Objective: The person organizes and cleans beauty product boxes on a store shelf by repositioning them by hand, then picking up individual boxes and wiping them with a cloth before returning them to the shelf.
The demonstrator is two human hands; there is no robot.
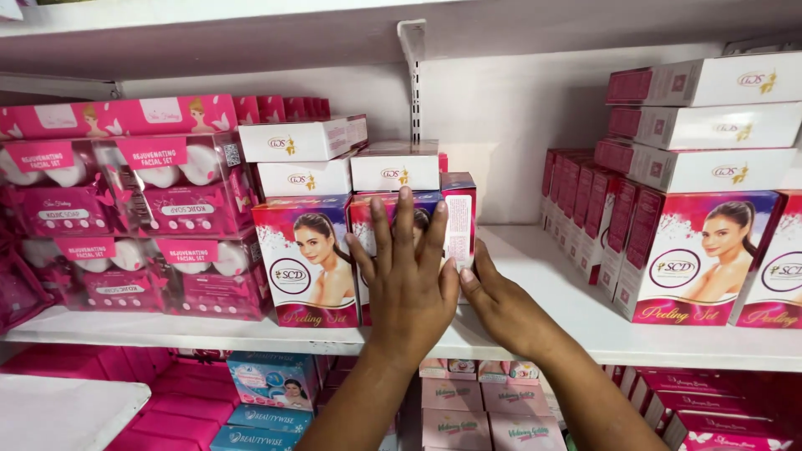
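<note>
Left hand (407,280) spread flat, fingers (405,219) splayed and released, palm pressed against the front of a red-and-white cosmetic set box (455,219) standing upright on a white shelf (547,288). Right hand (499,302) set low at the same box's right side, thumb touching its lower edge, fingers hidden behind the corner; grasping or merely steadying, cannot tell. Box placed near the shelf's front edge, just right of a matching box (307,259) printed with a woman's portrait, the two touching side by side. Stacked on top of these upright boxes, flat white cartons (302,140) with small gold marks, in two layers. Far left, clear-fronted pink facial set packs (180,188) stacked two high, with a long pink box (117,115) lying across the top. To the right, well apart across a bare stretch of shelf, a further row of upright red-and-white boxes (697,259) under three more flat white cartons (710,125). Behind the gap, a white metal bracket rail (414,79) fixed to the back wall. On the lower shelf, blue boxes (271,380) at left, pale pink boxes (480,409) beneath the forearms.
</note>
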